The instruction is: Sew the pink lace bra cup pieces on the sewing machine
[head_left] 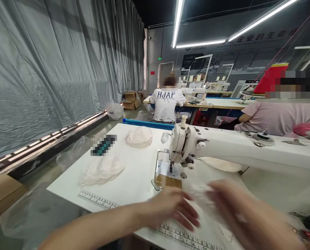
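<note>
Two hands at counter [134, 173] front edge, before sewing machine [186, 142]: left hand [174, 208] flat, fingers extended, touching thin white fabric [200, 196]; right hand [238, 211] blurred, grip impossible to tell.

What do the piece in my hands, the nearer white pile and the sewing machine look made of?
Piece between left hand and right hand: thin, half see-through white fabric, probably; motion blurs it. Nearer pile: soft off-white cloth, stringy frayed edges. Sewing machine: glossy white painted body, metal or plastic unclear; needle plate bare shiny metal.
</note>
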Demonstrator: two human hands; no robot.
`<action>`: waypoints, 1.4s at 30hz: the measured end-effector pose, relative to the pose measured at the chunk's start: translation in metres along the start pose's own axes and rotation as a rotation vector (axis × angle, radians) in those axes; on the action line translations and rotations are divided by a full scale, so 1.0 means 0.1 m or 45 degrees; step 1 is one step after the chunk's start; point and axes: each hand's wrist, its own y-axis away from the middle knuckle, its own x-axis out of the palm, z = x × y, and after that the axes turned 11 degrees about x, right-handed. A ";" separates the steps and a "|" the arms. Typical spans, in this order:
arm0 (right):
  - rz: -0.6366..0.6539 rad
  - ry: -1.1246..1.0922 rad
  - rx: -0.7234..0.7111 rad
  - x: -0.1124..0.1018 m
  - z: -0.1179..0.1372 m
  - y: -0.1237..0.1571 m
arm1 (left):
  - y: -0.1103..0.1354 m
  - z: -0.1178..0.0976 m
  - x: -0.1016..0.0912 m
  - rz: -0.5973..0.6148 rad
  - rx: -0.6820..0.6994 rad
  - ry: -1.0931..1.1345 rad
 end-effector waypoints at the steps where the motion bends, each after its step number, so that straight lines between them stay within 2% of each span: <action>1: 0.133 -0.082 -0.074 0.12 0.08 -0.05 | 0.11 -0.02 -0.18 -0.166 -0.080 0.115; 3: 0.335 -0.193 -0.124 0.34 0.14 -0.09 | 0.30 -0.07 -0.50 -0.480 -0.194 0.001; 5: 0.370 -0.175 -0.016 0.49 0.03 -0.05 | 0.40 -0.09 -0.70 -0.573 -0.230 -0.112; 7: 0.388 -0.114 0.097 0.57 -0.17 0.01 | 0.41 -0.09 -0.77 -0.514 -0.196 -0.255; 10: 0.377 -0.053 0.141 0.60 -0.39 0.07 | 0.30 -0.09 -0.71 -0.347 -0.097 -0.516; 12: 0.299 -0.055 0.152 0.61 -0.38 0.06 | 0.22 -0.10 -0.65 -0.272 -0.046 -0.616; 14: 0.312 -0.122 0.163 0.65 -0.28 -0.01 | 0.17 -0.12 -0.60 -0.219 0.023 -0.626; 17: 0.577 -0.386 0.228 0.74 -0.12 -0.17 | 0.13 -0.16 -0.58 -0.096 0.208 -0.598; 19: 0.705 -0.568 0.320 0.80 -0.08 -0.26 | 0.14 -0.16 -0.59 -0.051 0.272 -0.552; 21: 0.731 -0.643 0.405 0.83 -0.10 -0.29 | 0.15 -0.15 -0.61 -0.062 0.254 -0.537; 27: 0.681 -0.580 0.537 0.81 -0.20 -0.20 | 0.17 -0.06 -0.61 -0.175 -0.034 -0.651; 32: 0.606 -0.483 0.547 0.74 -0.18 -0.13 | 0.13 -0.11 -0.58 -0.260 0.058 -0.692; 35: 0.613 -0.468 0.522 0.74 -0.17 -0.13 | 0.13 -0.14 -0.57 -0.239 0.110 -0.673; 39: 0.673 -0.560 0.540 0.79 -0.16 -0.17 | 0.17 -0.13 -0.57 -0.223 0.084 -0.599; 42: 0.686 -0.594 0.544 0.78 -0.10 -0.19 | 0.24 -0.17 -0.59 -0.129 0.043 -0.503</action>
